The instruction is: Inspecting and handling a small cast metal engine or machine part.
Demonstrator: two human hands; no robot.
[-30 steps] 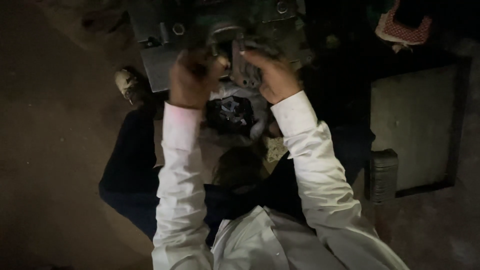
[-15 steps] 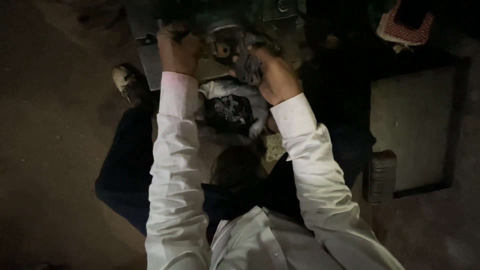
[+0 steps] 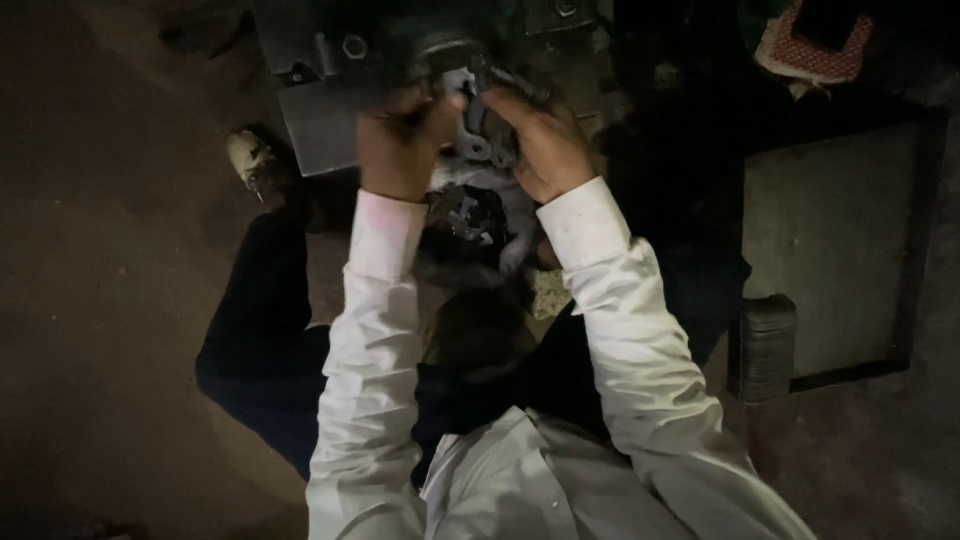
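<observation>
White sleeves (image 3: 640, 330) fill the lower centre, over dark navy trousers (image 3: 260, 350). A dull grey metal part (image 3: 475, 120) sits top centre against a grey steel plate (image 3: 320, 125). Upper right, a red cloth (image 3: 815, 45) with white checks; the floor (image 3: 90, 300) is brown at left

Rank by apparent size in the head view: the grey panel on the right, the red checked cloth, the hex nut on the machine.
1. Grey panel, plainly the largest.
2. Red checked cloth, cut off by the frame's top edge, so only part shows.
3. Hex nut on the machine, smallest.
</observation>
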